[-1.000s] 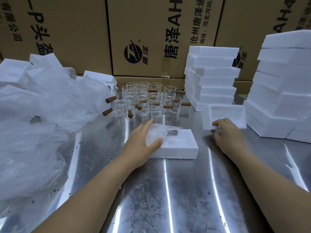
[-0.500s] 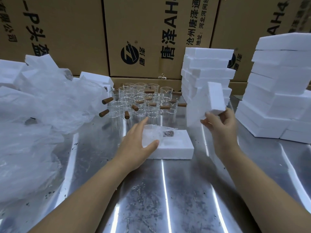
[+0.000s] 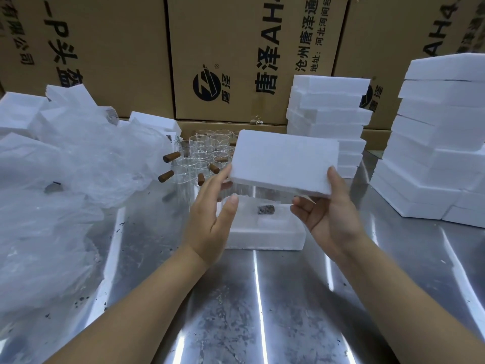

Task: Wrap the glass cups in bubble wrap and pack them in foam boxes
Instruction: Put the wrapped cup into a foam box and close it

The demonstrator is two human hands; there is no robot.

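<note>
A white foam lid (image 3: pixel 284 160) hovers flat above the open foam box (image 3: pixel 265 236) on the steel table. My right hand (image 3: pixel 332 208) grips the lid's near right corner, thumb on top and fingers beneath. Straight fingertips of my left hand (image 3: pixel 214 206) touch the lid's left edge. In the box lies a cup wrapped in bubble wrap, its brown handle (image 3: pixel 265 209) showing below the lid. Several bare glass cups (image 3: pixel 202 158) with brown wooden handles stand behind.
A heap of bubble wrap (image 3: pixel 60 185) covers the table's left side. Stacks of foam boxes stand at the back middle (image 3: pixel 328 111) and at the right (image 3: pixel 443 132). Printed cardboard cartons (image 3: pixel 231 56) wall off the rear.
My right hand lifted the foam lid from the table at the right and swung it flat above the box. My left hand left the wrapped cup and rose to the lid's left edge.
</note>
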